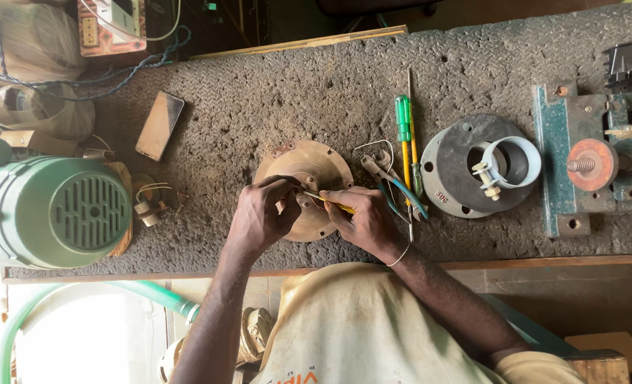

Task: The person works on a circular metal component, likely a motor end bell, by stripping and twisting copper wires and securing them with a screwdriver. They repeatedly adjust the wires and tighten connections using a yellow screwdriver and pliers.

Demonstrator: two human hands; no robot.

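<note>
A round brass-coloured flanged plate (pixel 316 165) lies on the rough bench top near its front edge. My left hand (pixel 260 215) rests on the plate's left side, fingers pinched at its centre. My right hand (pixel 364 217) holds a small yellow-handled tool (pixel 330 204), its metal tip pointing left to the plate's centre, where both hands meet. Whatever sits under the fingertips is hidden.
Pliers with blue handles (pixel 394 186), a green-handled screwdriver (pixel 403 135) and a thin rod lie right of the plate. Further right are a grey disc with a white ring (pixel 512 162) and a teal vise (pixel 592 165). A phone (pixel 159 125) and green motor (pixel 49 211) stand left.
</note>
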